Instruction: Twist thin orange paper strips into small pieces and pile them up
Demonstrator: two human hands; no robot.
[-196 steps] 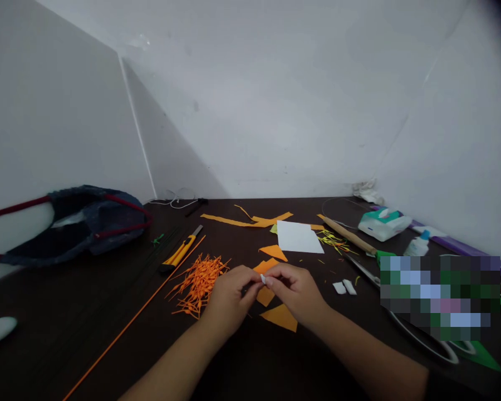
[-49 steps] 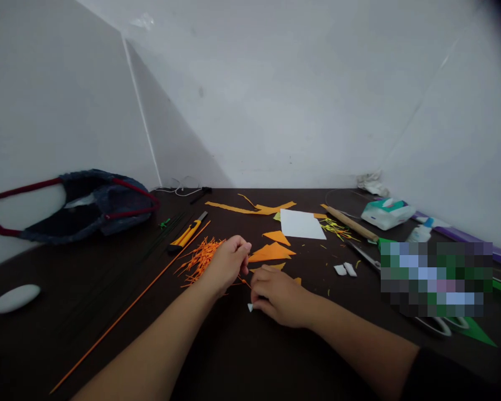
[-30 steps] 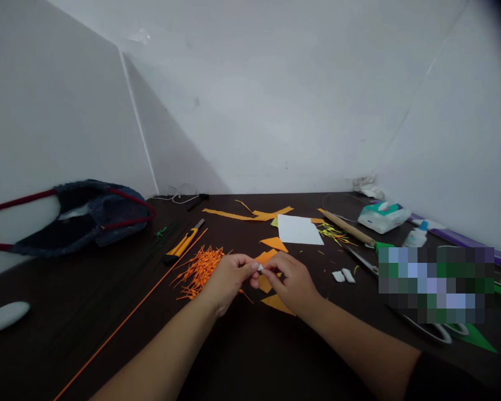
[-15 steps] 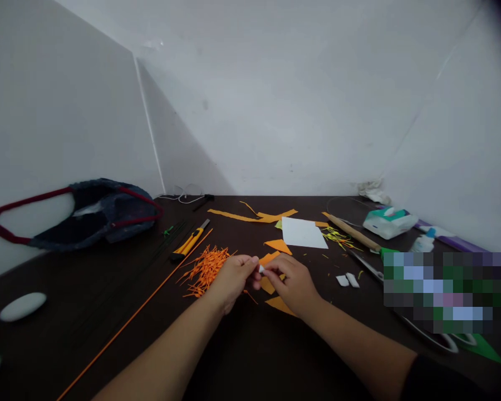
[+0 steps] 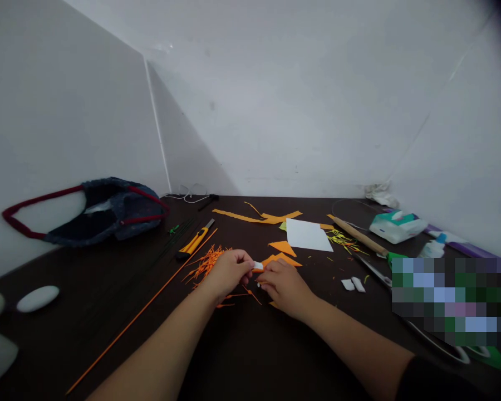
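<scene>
Near the middle of the dark table, my left hand (image 5: pixel 231 271) pinches a small white piece, which looks like tissue (image 5: pixel 258 265), between thumb and fingers. My right hand (image 5: pixel 287 285) is just right of it, its fingers bent together. A tiny white bit (image 5: pixel 258 284) shows at the right fingertips; whether they grip it is hard to see. Under and beside my left hand spreads a pile of thin orange strips (image 5: pixel 206 264). Cut orange paper pieces (image 5: pixel 283 248) lie behind my right hand, beside a white sheet (image 5: pixel 309 235).
A yellow utility knife (image 5: pixel 197 238) and a long orange stick (image 5: pixel 142 310) lie to the left, near a denim bag (image 5: pixel 108 214). On the right are two white scraps (image 5: pixel 353 284), scissors (image 5: pixel 373 269), a wooden stick (image 5: pixel 359 236), a tissue pack (image 5: pixel 396 226) and a glue bottle (image 5: pixel 433 247).
The hands have drawn slightly apart. More of the white piece now shows in my left fingers, and a tiny white bit shows below. The view has shifted slightly left.
</scene>
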